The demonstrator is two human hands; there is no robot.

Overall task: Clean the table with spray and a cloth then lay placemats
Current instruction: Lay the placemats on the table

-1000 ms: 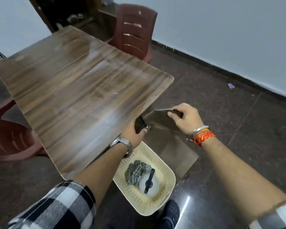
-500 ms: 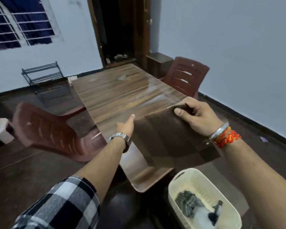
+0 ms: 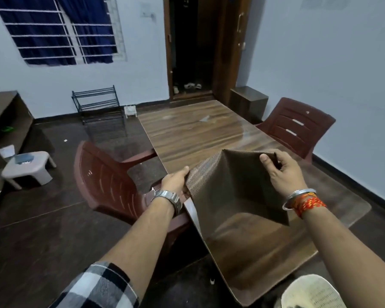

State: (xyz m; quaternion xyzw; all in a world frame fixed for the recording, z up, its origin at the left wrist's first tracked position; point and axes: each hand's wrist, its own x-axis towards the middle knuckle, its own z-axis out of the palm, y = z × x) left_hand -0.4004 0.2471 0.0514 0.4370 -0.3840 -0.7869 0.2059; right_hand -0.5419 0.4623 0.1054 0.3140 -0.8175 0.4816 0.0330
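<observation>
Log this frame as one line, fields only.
phase: laying placemats | left hand: gripping placemat left edge | right hand: gripping far right corner | placemat: held above table, not flat

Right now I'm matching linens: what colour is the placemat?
Dark brown woven placemat, seen from the head view.

left hand (image 3: 175, 182) + right hand (image 3: 282, 172): grip placemat (image 3: 233, 187) | above table (image 3: 198, 132)

Dim, cool indoor light; window (image 3: 60, 30) dark. Soft glare on table (image 3: 209, 134). Wide-angle bending at edges; slight blur throughout, esp. far objects.
</observation>
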